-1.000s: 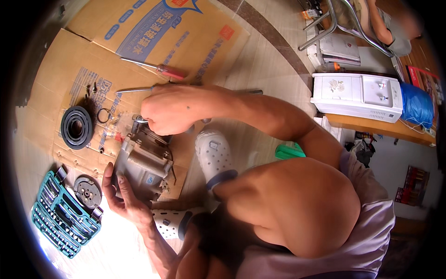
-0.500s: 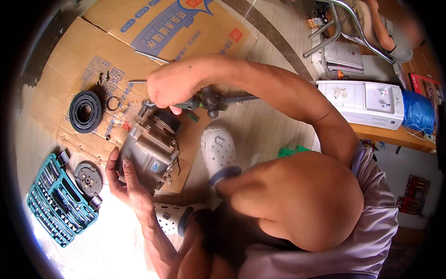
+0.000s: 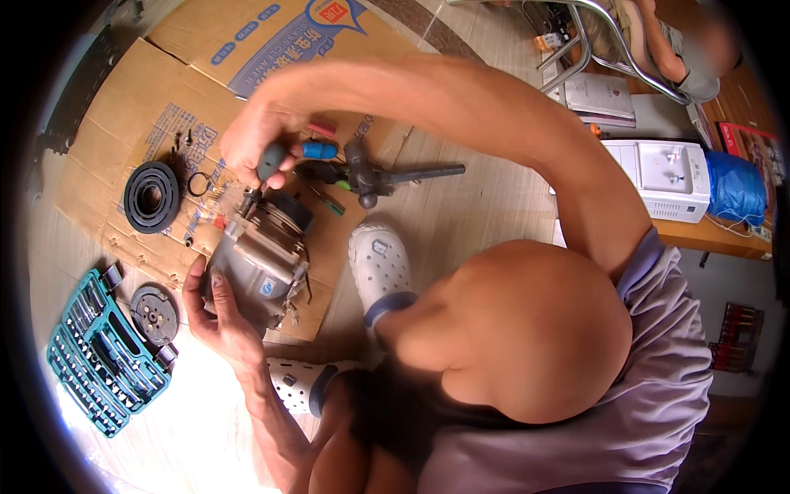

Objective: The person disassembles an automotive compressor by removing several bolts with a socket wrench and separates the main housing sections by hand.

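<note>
A metal compressor-like housing (image 3: 262,262) rests on cardboard (image 3: 107,181). My left hand (image 3: 218,317) grips its lower left side. My right hand (image 3: 247,148) is closed on a dark-handled tool (image 3: 271,162), held upright over the fitting at the housing's top. Just right of it lie a hammer (image 3: 364,177), a blue-handled tool (image 3: 318,150) and pliers (image 3: 325,171). A black pulley ring (image 3: 152,198), a thin ring (image 3: 199,183) and small fasteners lie left of the housing.
A teal socket case (image 3: 103,354) and metal disc (image 3: 153,309) lie lower left. My white clogs (image 3: 378,263) flank the housing. A white water dispenser (image 3: 666,177) stands at right; another person (image 3: 666,58) is by a metal chair (image 3: 576,58) at upper right.
My right hand and forearm have moved up and left, turning so the tool's handle shows and uncovering the hammer. My left hand stays on the housing, which sits slightly higher in view.
</note>
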`<state>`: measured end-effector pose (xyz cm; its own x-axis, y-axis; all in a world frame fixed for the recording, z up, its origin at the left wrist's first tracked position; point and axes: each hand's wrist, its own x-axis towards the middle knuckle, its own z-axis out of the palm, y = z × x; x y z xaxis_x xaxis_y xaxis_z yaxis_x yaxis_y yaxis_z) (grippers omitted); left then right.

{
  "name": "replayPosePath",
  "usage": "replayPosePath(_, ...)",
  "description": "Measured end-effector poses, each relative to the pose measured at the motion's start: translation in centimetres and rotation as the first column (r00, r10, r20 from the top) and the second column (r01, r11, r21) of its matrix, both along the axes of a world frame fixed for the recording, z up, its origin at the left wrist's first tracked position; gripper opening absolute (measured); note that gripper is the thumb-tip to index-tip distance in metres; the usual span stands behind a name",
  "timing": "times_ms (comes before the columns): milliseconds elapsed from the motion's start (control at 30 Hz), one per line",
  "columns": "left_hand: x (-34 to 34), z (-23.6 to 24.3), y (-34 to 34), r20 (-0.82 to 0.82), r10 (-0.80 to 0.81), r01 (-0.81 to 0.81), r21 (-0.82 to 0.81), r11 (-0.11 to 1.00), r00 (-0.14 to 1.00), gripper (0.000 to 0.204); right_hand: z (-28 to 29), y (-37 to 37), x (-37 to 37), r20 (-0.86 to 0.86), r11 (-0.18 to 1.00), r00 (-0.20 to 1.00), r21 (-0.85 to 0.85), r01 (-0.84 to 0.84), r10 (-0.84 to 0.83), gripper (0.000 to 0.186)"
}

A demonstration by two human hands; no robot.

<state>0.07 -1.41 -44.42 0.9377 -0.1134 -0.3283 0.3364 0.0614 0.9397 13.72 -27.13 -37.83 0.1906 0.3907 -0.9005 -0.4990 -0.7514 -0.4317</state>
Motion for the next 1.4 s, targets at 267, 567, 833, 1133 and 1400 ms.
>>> replayPosePath(267, 0.0, 0.0, 0.0, 0.035, -0.013, 0.013, 0.011, 1.0, 0.999, 0.033, -0.7, -1.9, -0.2, 0.042, 0.998, 0.998, 0.043, -0.049, 0.047, 0.017)
replayPosePath(567, -0.2, -0.2, -0.2, -0.033, -0.012, 0.012, -0.016, 1.0, 0.999, 0.037, -2.9, -4.4, -9.2, 0.582, 0.988, 0.813, -0.139, 0.066, 0.027, 0.028)
replayPosePath(833, 0.1, -0.2, 0.3, 0.022, -0.01, 0.009, 0.041, 0.999, 1.0, 0.036, -7.6, -2.5, -16.6, 0.834, 0.927, 0.548, -0.252, 0.278, 0.062, 0.021)
replayPosePath(1133, 0.2, 0.9, -0.7, -0.029, 0.026, -0.024, 0.071, 0.997, 0.999, 0.036, -4.4, 0.4, -12.2, 0.959, 0.982, 0.23, 0.181, -0.057, -0.164, 0.027)
replayPosePath(1400, 0.1, 0.2, 0.0, -0.019, 0.01, -0.009, 0.018, 1.0, 1.0, 0.036, -5.5, 0.1, -11.5, 0.883, 0.963, 0.399, 0.27, -0.006, -0.245, 0.026)
